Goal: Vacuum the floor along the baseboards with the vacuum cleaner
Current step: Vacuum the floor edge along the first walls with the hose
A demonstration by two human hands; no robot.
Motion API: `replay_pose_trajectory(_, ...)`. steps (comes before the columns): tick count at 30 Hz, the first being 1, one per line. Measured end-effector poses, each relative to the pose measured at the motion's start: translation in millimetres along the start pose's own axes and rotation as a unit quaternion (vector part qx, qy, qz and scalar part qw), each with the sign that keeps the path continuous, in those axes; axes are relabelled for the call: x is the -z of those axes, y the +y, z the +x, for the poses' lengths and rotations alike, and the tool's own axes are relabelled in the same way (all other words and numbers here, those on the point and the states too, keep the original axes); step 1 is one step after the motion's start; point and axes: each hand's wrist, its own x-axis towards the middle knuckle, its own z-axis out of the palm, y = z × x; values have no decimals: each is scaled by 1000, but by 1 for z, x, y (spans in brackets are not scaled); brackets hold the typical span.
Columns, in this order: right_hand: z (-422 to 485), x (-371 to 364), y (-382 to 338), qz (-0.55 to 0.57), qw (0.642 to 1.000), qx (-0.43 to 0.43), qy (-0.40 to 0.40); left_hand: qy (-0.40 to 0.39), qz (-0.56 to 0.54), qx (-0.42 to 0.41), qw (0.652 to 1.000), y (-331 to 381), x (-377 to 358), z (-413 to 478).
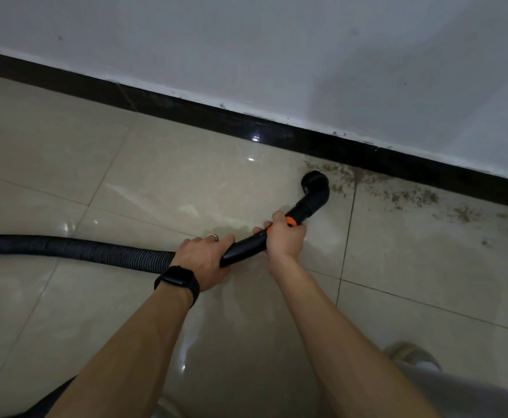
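Left hand (204, 260) grips wand (246, 247) at hose (80, 250) end; right hand (285, 236) grips nearer brush nozzle (313, 179). Nozzle at floor's (156, 176) wall edge, just beside baseboard (246, 125). Wand axis points up-right; dirt trail (412, 196) continues rightward.

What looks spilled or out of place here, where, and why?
Brown crumbly dirt is scattered on the floor tiles against the black baseboard, from the brush nozzle rightward. It stands out because the tiles left of the nozzle are glossy and clean. The left hand and right hand grip the vacuum tube.
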Motion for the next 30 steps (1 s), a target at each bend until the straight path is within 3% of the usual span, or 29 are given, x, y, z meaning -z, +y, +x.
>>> replay_pose_trajectory(25,5,-72,-14,-112,988,-7,-110,74,-79,111,988,-32,2,-4)
replay_pose_trajectory(30,-3,-58,-2,-83,995,-10,-62,39,-56,78,995,-32,8,-11)
